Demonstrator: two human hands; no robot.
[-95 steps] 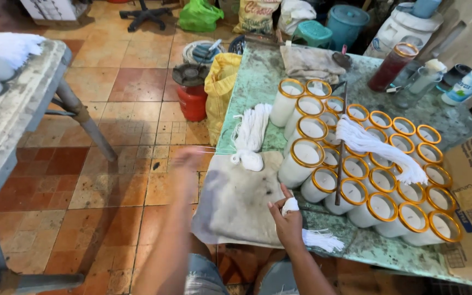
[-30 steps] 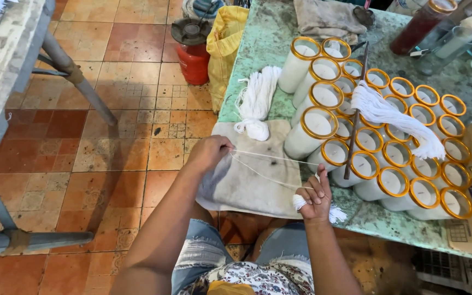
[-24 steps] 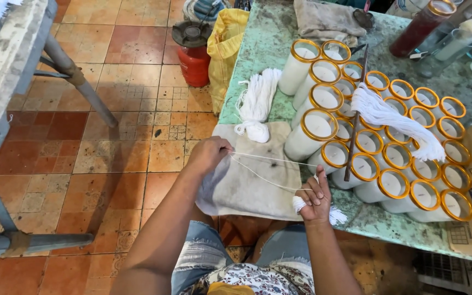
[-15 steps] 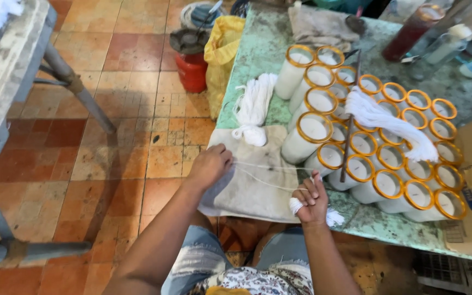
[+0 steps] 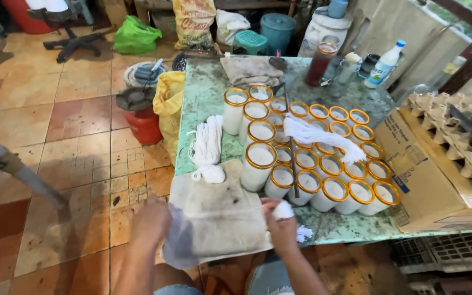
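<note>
My right hand [image 5: 282, 232] rests at the front edge of the green table [image 5: 203, 93], shut on a small ball of white string [image 5: 284, 210]. A thin strand runs left from it across a stained grey cloth [image 5: 214, 224] toward my left hand [image 5: 151, 221]. That hand is blurred, closed, and just off the cloth's left edge. Behind the cloth stand several white candles in gold-rimmed glasses [image 5: 260, 164]. A bundle of white wicks [image 5: 315, 136] and a thin metal rod [image 5: 290, 153] lie across them. A skein of white string [image 5: 207, 147] lies to their left.
A cardboard box [image 5: 416, 164] and egg trays [image 5: 460, 120] crowd the table's right side. At its far end are a dark red bottle [image 5: 320, 63], a white bottle [image 5: 384, 61] and a folded rag [image 5: 249, 70]. A yellow sack [image 5: 167, 104] and red bucket [image 5: 144, 127] sit on the tiled floor.
My left hand has pulled away from the cloth's middle to beyond its left edge, drawing the strand longer. My right hand stays at the table edge. The view has tilted up.
</note>
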